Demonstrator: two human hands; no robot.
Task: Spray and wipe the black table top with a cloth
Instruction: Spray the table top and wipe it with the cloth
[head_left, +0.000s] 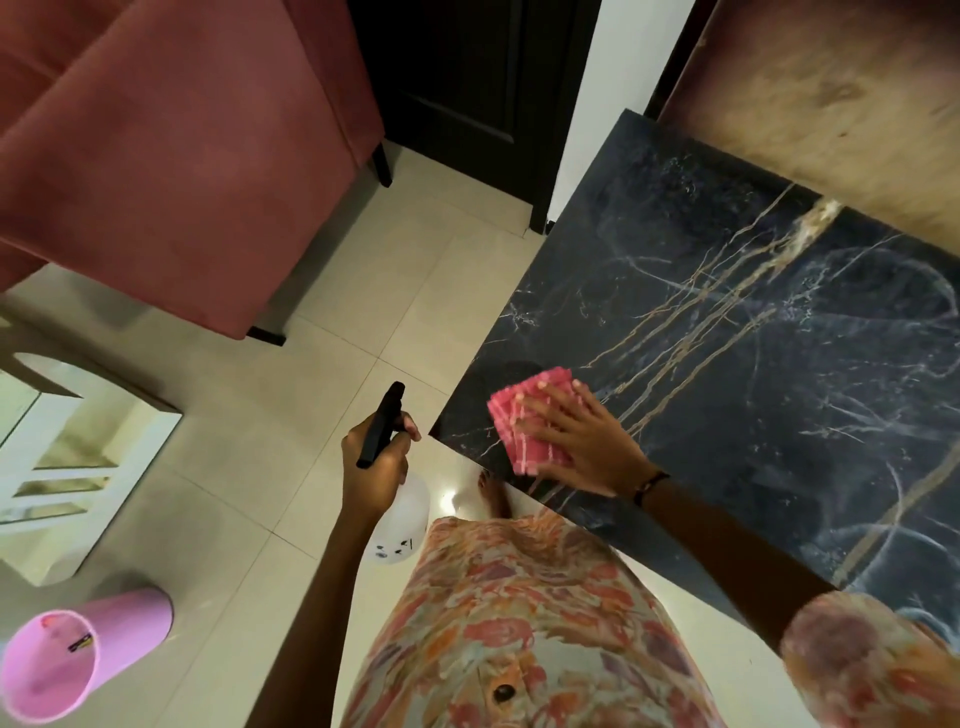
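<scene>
Right hand pressed flat, fingers spread, on the pink cloth at the black table top (corner) — left hand gripping the spray bottle

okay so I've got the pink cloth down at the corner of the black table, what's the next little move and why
Probably slide the pink cloth away from the corner across the black table top. The right hand presses it flat at the near corner, and the rest of the surface lies beyond it.

The right hand hides half the cloth. The table runs off the right edge. The left hand covers the spray bottle's neck.
</scene>
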